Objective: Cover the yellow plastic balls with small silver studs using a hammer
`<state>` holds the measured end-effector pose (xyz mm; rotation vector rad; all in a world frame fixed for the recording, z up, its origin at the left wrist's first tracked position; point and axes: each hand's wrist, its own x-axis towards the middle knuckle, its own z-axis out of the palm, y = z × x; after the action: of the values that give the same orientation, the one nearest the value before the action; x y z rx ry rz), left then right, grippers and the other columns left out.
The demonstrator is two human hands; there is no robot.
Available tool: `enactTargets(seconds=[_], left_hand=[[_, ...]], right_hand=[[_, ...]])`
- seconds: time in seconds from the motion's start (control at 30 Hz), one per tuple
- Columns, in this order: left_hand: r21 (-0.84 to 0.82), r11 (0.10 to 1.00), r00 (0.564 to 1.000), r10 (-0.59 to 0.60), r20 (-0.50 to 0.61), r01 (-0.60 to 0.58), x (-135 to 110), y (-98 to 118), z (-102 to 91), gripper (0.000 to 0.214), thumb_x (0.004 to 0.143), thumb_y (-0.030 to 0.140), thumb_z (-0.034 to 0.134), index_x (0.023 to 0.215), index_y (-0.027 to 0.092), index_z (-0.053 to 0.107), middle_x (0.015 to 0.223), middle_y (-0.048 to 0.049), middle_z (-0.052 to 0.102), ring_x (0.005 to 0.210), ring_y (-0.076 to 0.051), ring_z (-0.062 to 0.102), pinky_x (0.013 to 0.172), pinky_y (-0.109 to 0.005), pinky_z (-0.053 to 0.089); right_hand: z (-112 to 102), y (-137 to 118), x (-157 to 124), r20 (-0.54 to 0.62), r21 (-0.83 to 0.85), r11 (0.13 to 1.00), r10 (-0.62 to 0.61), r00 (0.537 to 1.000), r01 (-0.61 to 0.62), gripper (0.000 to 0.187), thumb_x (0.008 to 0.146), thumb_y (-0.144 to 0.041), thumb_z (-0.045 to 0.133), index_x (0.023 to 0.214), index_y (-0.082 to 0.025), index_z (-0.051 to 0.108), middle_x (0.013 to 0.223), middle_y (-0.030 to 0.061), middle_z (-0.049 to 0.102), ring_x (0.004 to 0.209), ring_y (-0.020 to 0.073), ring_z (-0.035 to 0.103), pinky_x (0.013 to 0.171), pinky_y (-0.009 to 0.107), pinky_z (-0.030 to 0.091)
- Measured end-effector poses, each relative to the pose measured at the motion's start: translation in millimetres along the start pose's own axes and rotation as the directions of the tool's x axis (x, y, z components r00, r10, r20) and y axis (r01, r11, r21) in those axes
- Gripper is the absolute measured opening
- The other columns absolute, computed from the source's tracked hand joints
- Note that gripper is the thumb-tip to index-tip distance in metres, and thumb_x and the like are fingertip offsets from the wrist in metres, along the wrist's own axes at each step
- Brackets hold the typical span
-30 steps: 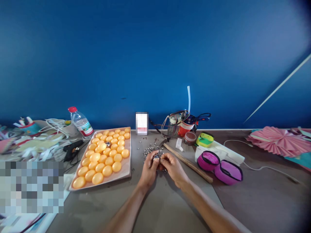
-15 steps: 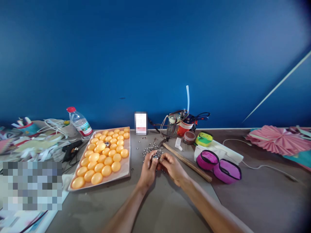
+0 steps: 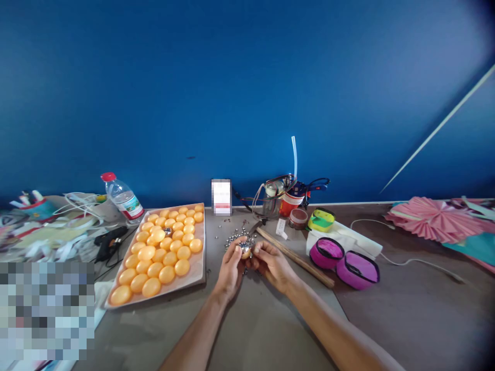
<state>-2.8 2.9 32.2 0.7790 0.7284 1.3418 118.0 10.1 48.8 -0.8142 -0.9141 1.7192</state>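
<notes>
In the head view, an orange ball partly covered with small shiny silver pieces (image 3: 245, 251) is held between the thumb and fingers of my left hand (image 3: 229, 270). My right hand (image 3: 273, 263) is close on the ball's right side, its thumb and fingertips pinched together. Whatever sits between those fingertips is too small to make out. Behind both hands lies a loose heap of little silver metal pieces (image 3: 233, 239), partly hidden by my fingers. A shallow tray (image 3: 196, 269) of orange balls (image 3: 167, 274) stands to the left; one ball in it bears silver pieces (image 3: 167, 231).
A wooden-handled hammer (image 3: 297, 260) lies right of my hands. Beyond it are purple bands (image 3: 358, 270), a round jar (image 3: 298, 219) and a red cup (image 3: 291, 205). On the left are a water bottle (image 3: 126, 201), a glue gun (image 3: 110, 242) and clutter. A pink paper fan (image 3: 429, 219) lies far right.
The ball has turned in my left hand, so more of its silver and orange surface shows. My right fingers have shifted slightly around it. The whole view has moved a little.
</notes>
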Motion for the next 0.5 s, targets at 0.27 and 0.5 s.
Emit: enactTargets(seconds=[0.27, 0.5], left_hand=[[-0.162, 0.982, 0.995, -0.092, 0.028, 0.095, 1, 10, -2.6, 0.036, 0.075, 0.03, 0.065, 0.109, 0.019, 0.057, 0.079, -0.0005, 0.058, 0.059, -0.008, 0.051, 0.058, -0.021, 0.04], [-0.258, 0.959, 0.992, -0.098, 0.078, 0.115, 3, 17, -4.7, 0.028, 0.078, 0.029, 0.063, 0.103, 0.023, 0.054, 0.09, -0.0032, 0.061, 0.063, -0.009, 0.053, 0.059, -0.022, 0.041]], right_hand=[[-27, 10, 12, -0.157, -0.209, 0.952, -0.26, 0.953, 0.225, 0.024, 0.072, -0.039, 0.064, 0.071, -0.021, 0.048, 0.052, -0.0057, 0.044, 0.044, 0.0097, 0.039, 0.046, 0.024, 0.026], [-31, 6, 10, -0.198, -0.607, 0.748, -0.47, 0.86, 0.269, 0.015, 0.075, -0.033, 0.057, 0.07, -0.021, 0.05, 0.056, -0.0028, 0.046, 0.05, 0.013, 0.041, 0.051, 0.026, 0.031]])
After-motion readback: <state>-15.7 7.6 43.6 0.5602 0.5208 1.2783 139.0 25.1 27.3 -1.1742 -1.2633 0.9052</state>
